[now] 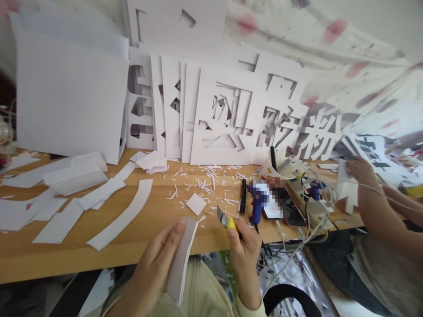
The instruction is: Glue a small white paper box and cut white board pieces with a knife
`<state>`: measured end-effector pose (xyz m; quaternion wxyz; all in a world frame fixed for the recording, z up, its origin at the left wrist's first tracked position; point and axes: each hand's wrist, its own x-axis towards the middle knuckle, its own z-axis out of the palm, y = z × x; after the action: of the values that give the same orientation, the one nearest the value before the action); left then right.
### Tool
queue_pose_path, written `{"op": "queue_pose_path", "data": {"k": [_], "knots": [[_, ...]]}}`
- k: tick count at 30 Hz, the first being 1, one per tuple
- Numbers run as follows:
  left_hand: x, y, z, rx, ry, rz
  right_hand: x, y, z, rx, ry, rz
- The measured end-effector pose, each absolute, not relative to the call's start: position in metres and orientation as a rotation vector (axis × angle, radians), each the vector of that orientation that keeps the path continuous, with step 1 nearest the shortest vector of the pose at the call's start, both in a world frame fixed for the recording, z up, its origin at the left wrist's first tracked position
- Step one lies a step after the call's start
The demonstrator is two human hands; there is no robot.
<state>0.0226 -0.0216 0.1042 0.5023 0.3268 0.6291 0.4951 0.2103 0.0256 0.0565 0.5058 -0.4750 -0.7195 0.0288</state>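
Observation:
My left hand (161, 248) is closed on a narrow white foam board piece (182, 264), held upright over my lap at the table's front edge. Its right edge looks cut and slightly ragged. In my right hand (245, 246) is a yellow utility knife (229, 222), its blade out and pointing up and to the left. Blade and board are apart. A small white square (196, 204) lies on the table just beyond, among thin white offcuts (206, 185).
White boards with cut-out characters (224, 114) lean along the back. Paper strips (125, 215) cover the left of the wooden table (142, 246). A black marker (243, 198), a blue glue gun (256, 202), phones and tangled cables (313, 220) lie right. A co-worker's hand (358, 169) holds white pieces.

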Motion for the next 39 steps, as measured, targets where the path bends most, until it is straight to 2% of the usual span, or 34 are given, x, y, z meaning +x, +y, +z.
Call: {"op": "queue_pose_path", "data": {"k": [7, 26, 33, 39], "knots": [[0.022, -0.013, 0.1, 0.795, 1.407, 1.19, 0.183, 0.006, 0.071, -0.997, -1.899, 0.294], [0.022, -0.022, 0.1, 0.715, 1.527, 1.133, 0.198, 0.023, 0.06, -1.13, -1.808, 0.106], [0.023, -0.015, 0.099, 0.804, 1.435, 1.169, 0.191, 0.013, 0.069, -0.981, -1.914, 0.273], [0.023, -0.018, 0.102, 0.829, 1.447, 1.18, 0.188, 0.009, 0.065, -0.984, -1.914, 0.277]]}}
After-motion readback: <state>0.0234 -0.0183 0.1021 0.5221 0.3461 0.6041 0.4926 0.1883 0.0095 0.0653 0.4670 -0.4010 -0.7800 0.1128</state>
